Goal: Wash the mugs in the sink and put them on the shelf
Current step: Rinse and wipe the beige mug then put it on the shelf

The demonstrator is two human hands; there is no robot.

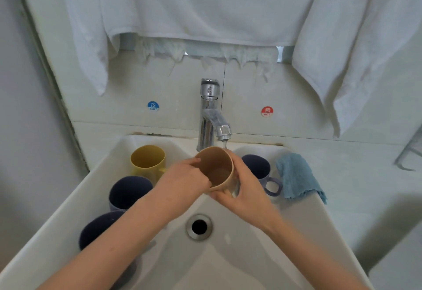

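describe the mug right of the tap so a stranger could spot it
Find the white sink and its chrome tap. Just right of the tap, beside the blue cloth, stands a dark blue-grey mug. It is the only mug standing on that side, its loop handle toward the cloth.

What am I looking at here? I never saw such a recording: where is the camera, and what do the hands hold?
No machine is here. A person wears one wide camera on the head, so you look down on their arms. The left hand and the right hand hold a beige round mug under the running chrome tap, above the white sink. On the left wait a yellow round mug, a dark blue mug and a second dark blue mug nearer the camera. On the right are a pale purple mug with a handle and a folded blue cloth. White towels hang above.
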